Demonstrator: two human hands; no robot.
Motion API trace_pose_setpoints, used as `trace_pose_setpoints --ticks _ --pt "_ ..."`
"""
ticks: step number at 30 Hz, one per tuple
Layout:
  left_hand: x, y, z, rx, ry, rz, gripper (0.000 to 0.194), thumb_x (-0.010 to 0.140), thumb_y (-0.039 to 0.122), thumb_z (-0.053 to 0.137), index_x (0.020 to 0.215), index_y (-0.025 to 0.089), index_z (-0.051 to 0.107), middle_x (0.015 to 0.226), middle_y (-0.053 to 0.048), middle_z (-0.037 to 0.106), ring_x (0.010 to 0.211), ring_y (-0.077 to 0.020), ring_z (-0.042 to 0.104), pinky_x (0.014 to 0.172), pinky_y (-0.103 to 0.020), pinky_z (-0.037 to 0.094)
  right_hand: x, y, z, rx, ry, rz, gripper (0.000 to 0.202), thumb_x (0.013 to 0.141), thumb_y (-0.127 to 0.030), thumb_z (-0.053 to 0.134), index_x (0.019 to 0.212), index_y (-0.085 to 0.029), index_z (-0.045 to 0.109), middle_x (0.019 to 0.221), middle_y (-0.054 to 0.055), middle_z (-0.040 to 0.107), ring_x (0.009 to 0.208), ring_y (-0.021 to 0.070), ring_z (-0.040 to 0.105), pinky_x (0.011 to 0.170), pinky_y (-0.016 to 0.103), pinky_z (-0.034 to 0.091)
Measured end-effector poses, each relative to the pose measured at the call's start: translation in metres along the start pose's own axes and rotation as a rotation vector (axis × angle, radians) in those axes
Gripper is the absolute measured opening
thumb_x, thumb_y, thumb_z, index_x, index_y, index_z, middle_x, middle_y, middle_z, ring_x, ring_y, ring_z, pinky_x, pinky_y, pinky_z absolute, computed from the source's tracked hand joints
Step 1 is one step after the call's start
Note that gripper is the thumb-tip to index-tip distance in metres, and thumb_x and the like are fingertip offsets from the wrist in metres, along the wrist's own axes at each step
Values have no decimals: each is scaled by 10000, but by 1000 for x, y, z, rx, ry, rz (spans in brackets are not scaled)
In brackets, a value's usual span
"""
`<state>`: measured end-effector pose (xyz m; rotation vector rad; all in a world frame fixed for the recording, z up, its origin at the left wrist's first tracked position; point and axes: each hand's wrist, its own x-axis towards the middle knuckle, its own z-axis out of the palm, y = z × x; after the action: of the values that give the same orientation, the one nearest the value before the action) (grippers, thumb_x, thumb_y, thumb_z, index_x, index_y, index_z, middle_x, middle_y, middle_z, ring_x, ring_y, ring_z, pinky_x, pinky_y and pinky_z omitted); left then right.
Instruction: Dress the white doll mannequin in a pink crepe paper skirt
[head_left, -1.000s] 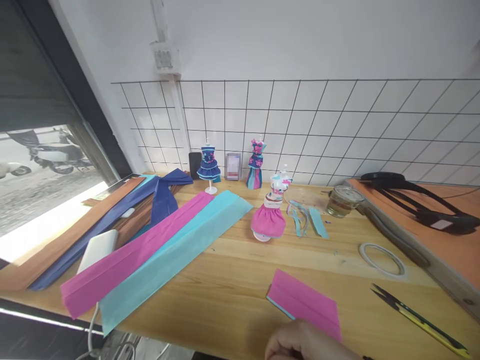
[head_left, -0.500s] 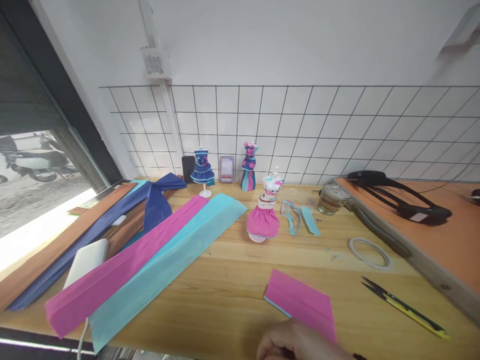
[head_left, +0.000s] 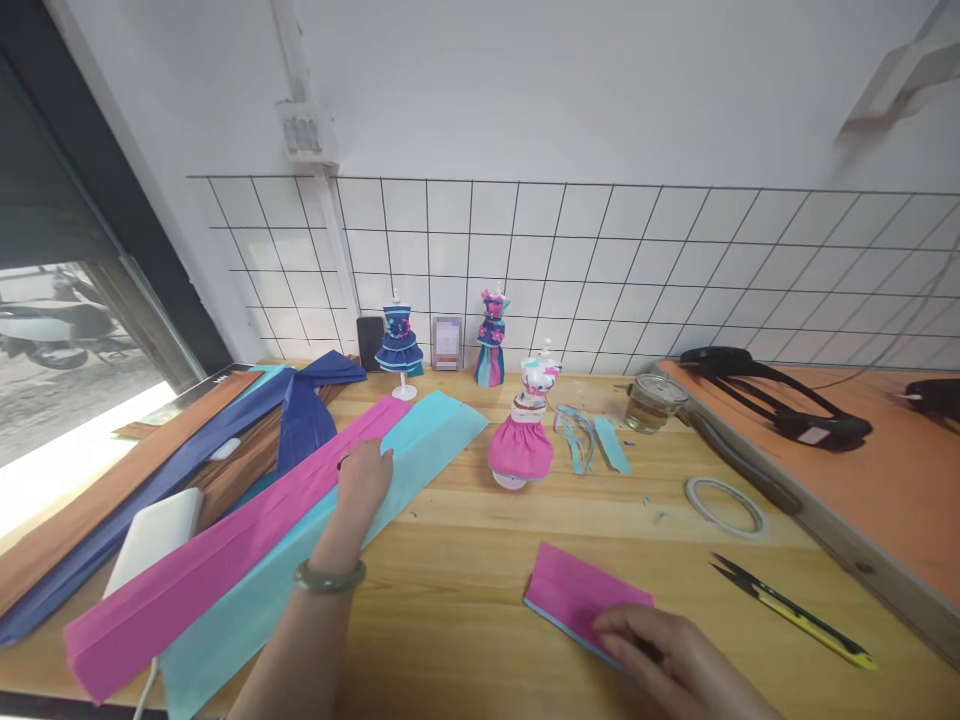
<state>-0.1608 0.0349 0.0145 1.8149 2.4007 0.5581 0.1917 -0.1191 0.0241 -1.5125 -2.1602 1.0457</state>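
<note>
My left hand (head_left: 365, 480), a ring on one finger and a bangle on the wrist, reaches over the far part of a pink fabric strip (head_left: 247, 530) and a light blue fabric strip (head_left: 427, 455). Its fingers rest on the cloth with the thumb apart; the fingertips are partly hidden. At the lower right my right hand (head_left: 660, 650) is closed at the near edge of a folded pink fabric piece (head_left: 574, 585) with a light blue underside. A small dress form in a pink skirt (head_left: 521, 450) stands between the hands, farther back.
Yellow-handled thread snips (head_left: 802, 615) and a tape roll (head_left: 724, 505) lie at right, with a lidded glass (head_left: 652, 403) behind. Two more dressed forms stand at the back: a blue dress (head_left: 399, 345) and a striped skirt (head_left: 490, 350). A white power bank (head_left: 154, 530) lies left.
My left hand has come into view and reached onto the pink and light blue strips. My right hand has moved right, its fingers now over the folded pink piece. The view has shifted slightly.
</note>
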Motion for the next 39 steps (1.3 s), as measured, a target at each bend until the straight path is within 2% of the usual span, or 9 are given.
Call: trace_pose_setpoints --ticks 5,10,17,21,27,29,33,36,39 --pt "14 -9 17 135 9 -38 327 816 298 427 967 103 642 1021 -192 620 998 -315 561 834 -400 396 8 17 -23 -183 215 33 348 909 -376 326 907 -207 631 941 95 638 884 215 576 793 297 442" --pt "15 -14 28 191 25 -48 341 825 336 419 1001 140 635 1068 -162 587 1032 -319 512 801 -389 392 20 21 -27 -269 135 30 223 850 -249 414 913 -209 624 944 71 625 891 203 570 823 291 411" --pt "21 -21 32 215 13 -27 353 834 359 408 1000 147 636 1087 -144 574 1040 -326 472 812 -396 373 28 22 -27 -299 71 98 216 783 -134 383 704 -171 581 702 17 623 647 145 541 584 227 380" --pt "23 -21 33 216 2 -17 349 836 366 405 969 167 660 1076 -139 565 1034 -336 464 799 -408 375 32 41 -45 -322 88 146 233 780 -154 382 740 -174 610 732 35 650 675 166 580 613 248 405" --pt "20 -20 32 192 7 -13 351 834 362 418 1046 203 646 1046 -139 566 1030 -334 460 793 -404 371 40 81 -65 -410 256 138 279 811 -242 405 912 -175 656 950 108 654 869 232 612 791 330 442" --pt "20 -20 32 179 10 -13 339 835 348 422 1067 233 641 1056 -129 570 1028 -324 463 791 -393 370 40 82 -62 -404 277 117 303 834 -278 402 995 -178 638 999 111 639 893 227 611 813 329 450" --pt "20 -20 30 153 8 -18 296 841 312 425 975 271 686 1034 -94 602 993 -281 494 803 -361 360 37 76 -55 -381 257 57 310 870 -372 397 979 -206 636 998 95 639 913 217 608 836 317 457" --pt "20 -22 25 151 35 -53 320 855 324 390 941 255 690 1054 -92 607 1003 -281 496 810 -366 355 35 73 -53 -369 255 30 308 871 -394 406 970 -213 635 996 88 644 910 215 613 838 313 462" --pt "19 -30 20 170 108 -157 366 869 314 336 1055 200 630 1160 -137 557 1105 -324 433 840 -419 335 35 72 -53 -358 231 29 315 878 -402 398 973 -218 635 1011 83 643 932 213 604 856 318 456"
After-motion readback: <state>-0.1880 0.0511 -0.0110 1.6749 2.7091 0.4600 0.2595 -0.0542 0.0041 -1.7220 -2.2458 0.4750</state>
